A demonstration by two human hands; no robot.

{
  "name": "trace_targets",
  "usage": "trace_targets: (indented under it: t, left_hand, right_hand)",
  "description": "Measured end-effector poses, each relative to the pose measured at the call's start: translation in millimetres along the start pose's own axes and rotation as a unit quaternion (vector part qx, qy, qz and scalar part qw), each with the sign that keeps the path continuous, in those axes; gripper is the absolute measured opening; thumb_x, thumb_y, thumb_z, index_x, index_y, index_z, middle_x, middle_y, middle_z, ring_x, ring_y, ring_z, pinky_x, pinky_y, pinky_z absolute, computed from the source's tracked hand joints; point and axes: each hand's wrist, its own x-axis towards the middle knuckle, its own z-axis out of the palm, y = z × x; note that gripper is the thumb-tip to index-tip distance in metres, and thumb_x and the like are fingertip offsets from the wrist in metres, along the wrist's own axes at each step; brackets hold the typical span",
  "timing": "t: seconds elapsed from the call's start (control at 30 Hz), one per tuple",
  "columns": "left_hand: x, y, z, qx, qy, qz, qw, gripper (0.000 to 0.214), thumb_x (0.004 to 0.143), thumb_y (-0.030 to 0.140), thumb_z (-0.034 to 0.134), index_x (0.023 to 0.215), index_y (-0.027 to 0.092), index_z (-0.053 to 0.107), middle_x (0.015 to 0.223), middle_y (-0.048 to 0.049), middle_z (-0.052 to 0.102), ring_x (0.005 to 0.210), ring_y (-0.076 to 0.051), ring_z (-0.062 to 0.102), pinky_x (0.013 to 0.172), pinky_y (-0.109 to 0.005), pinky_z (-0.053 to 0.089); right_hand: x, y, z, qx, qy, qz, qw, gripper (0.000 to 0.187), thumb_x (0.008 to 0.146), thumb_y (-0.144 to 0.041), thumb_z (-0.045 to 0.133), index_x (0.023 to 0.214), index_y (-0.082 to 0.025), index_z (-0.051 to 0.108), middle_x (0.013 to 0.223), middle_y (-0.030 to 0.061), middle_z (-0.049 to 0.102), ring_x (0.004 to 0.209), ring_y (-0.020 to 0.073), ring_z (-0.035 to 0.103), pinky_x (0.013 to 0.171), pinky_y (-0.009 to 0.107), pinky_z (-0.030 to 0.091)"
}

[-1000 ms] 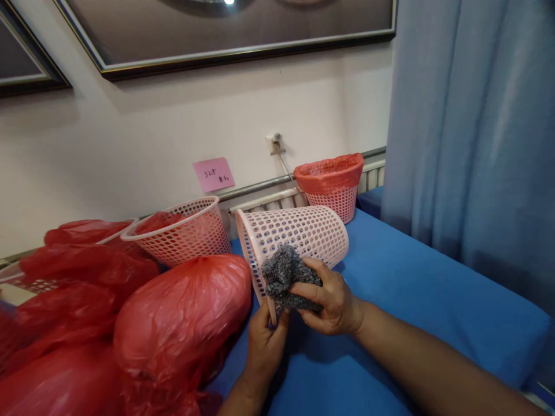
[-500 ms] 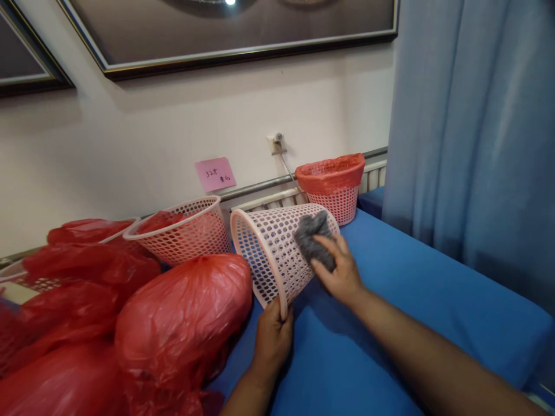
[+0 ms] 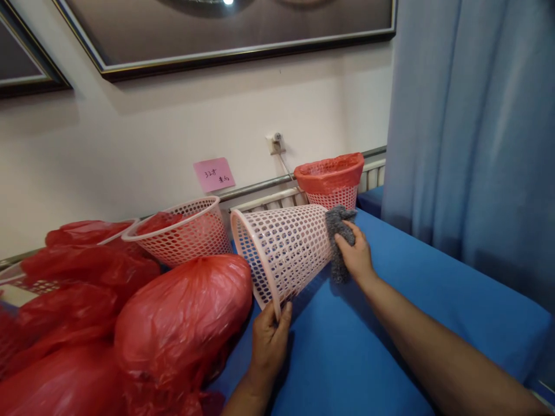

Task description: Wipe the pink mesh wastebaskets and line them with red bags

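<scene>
A pale pink perforated plastic wastebasket [image 3: 290,240] lies on its side on the blue surface [image 3: 390,346], its mouth turned to the left. My left hand [image 3: 269,338] grips the rim at the lower front, thumb on one side and fingers on the other. A grey cloth [image 3: 340,242] is bunched in my right hand [image 3: 356,251], which presses it against the basket's base end at the right. Part of the base is hidden behind the cloth.
Red plastic bags [image 3: 182,323] are heaped at the left. A basket holding red plastic [image 3: 191,234] stands behind them, and a red-lined basket [image 3: 332,179] is at the back right. Along the wall runs a radiator [image 3: 277,199]; a blue curtain [image 3: 468,127] hangs right.
My right hand has moved the cloth rightward from the basket's side to its base end. The left hand has kept its hold on the rim, its thumb shifting slightly.
</scene>
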Motion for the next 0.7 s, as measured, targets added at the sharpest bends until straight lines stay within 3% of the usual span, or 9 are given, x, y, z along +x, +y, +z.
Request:
trace_targets:
  t: [0.07,0.1,0.2,0.3,0.37,0.47,0.57,0.63,0.7]
  left_hand:
    - [1,-5,4.6,0.004,-0.023,0.01,1.0,0.038,0.091,0.043,0.06,0.115,0.018,0.074,0.115,-0.0087,0.077,0.111,-0.029,0.069,0.103,-0.043,0.052]
    - [2,-7,6.9,0.003,-0.033,0.016,0.999,0.037,0.092,0.041,0.06,0.117,0.018,0.074,0.119,-0.0087,0.075,0.115,-0.029,0.068,0.106,-0.044,0.05]
    - [6,-7,11.0,-0.004,-0.048,0.023,0.999,0.035,0.091,0.038,0.059,0.117,0.02,0.074,0.122,-0.0094,0.074,0.121,-0.029,0.065,0.109,-0.046,0.047]
    - [7,0,8.0,-0.012,-0.054,0.02,0.998,0.033,0.089,0.039,0.061,0.11,0.018,0.075,0.109,-0.0103,0.077,0.108,-0.03,0.069,0.101,-0.045,0.053]
    - [6,4,3.2,-0.019,-0.04,0.024,0.999,0.033,0.086,0.042,0.065,0.105,0.016,0.075,0.1,-0.0094,0.078,0.097,-0.029,0.071,0.093,-0.042,0.056]
    - [3,8,-2.9,-0.039,0.023,0.024,0.999,0.038,0.086,0.049,0.066,0.103,0.016,0.074,0.096,-0.0077,0.077,0.093,-0.027,0.071,0.088,-0.038,0.058]
    - [0,8,-4.1,-0.045,0.043,0.006,0.998,0.043,0.089,0.051,0.063,0.11,0.016,0.074,0.103,-0.008,0.078,0.097,-0.027,0.072,0.09,-0.038,0.057]
    - [0,6,-2.6,-0.034,0.021,0.005,0.999,0.042,0.089,0.049,0.062,0.114,0.016,0.074,0.109,-0.0089,0.078,0.102,-0.027,0.072,0.095,-0.041,0.056]
    - [-1,4,-0.2,-0.021,-0.005,0.017,1.0,0.04,0.091,0.045,0.062,0.117,0.017,0.074,0.115,-0.0096,0.077,0.109,-0.028,0.07,0.101,-0.043,0.054]
  right_hand:
    - [3,1,1,0.01,0.004,0.046,0.999,0.045,0.083,-0.04,0.061,0.124,-0.021,0.063,0.112,0.0093,0.064,0.107,0.0271,0.062,0.104,0.053,0.049]
    - [-2,-3,1,0.01,-0.014,0.031,0.999,0.045,0.083,-0.039,0.061,0.125,-0.022,0.063,0.114,0.0097,0.064,0.109,0.0274,0.062,0.104,0.053,0.048]
    - [-33,-31,-4,0.021,-0.132,-0.131,0.982,0.047,0.083,-0.032,0.064,0.13,-0.027,0.061,0.132,0.0108,0.055,0.122,0.0279,0.058,0.108,0.05,0.047]
    - [-66,-59,-10,0.079,-0.244,-0.289,0.922,0.053,0.08,-0.022,0.066,0.132,-0.029,0.058,0.146,0.0108,0.042,0.122,0.0264,0.059,0.101,0.042,0.053]
    - [-77,-67,-12,0.097,-0.267,-0.336,0.898,0.055,0.078,-0.018,0.065,0.132,-0.029,0.057,0.147,0.0107,0.04,0.116,0.025,0.062,0.095,0.04,0.057]
    - [-74,-63,-11,0.076,-0.276,-0.366,0.886,0.053,0.076,-0.019,0.064,0.128,-0.029,0.058,0.146,0.0106,0.041,0.111,0.0245,0.063,0.089,0.039,0.058]
    - [-53,-45,-8,0.035,-0.215,-0.31,0.925,0.046,0.078,-0.021,0.064,0.123,-0.027,0.062,0.141,0.0113,0.047,0.117,0.0266,0.06,0.096,0.043,0.055]
    - [-31,-26,-5,0.002,-0.117,-0.198,0.973,0.04,0.081,-0.025,0.062,0.121,-0.025,0.064,0.131,0.0116,0.054,0.12,0.0278,0.058,0.104,0.047,0.05]
    - [-8,-5,-3,-0.012,-0.025,-0.062,0.998,0.04,0.082,-0.032,0.061,0.12,-0.023,0.065,0.119,0.0106,0.061,0.113,0.0276,0.06,0.104,0.05,0.049]
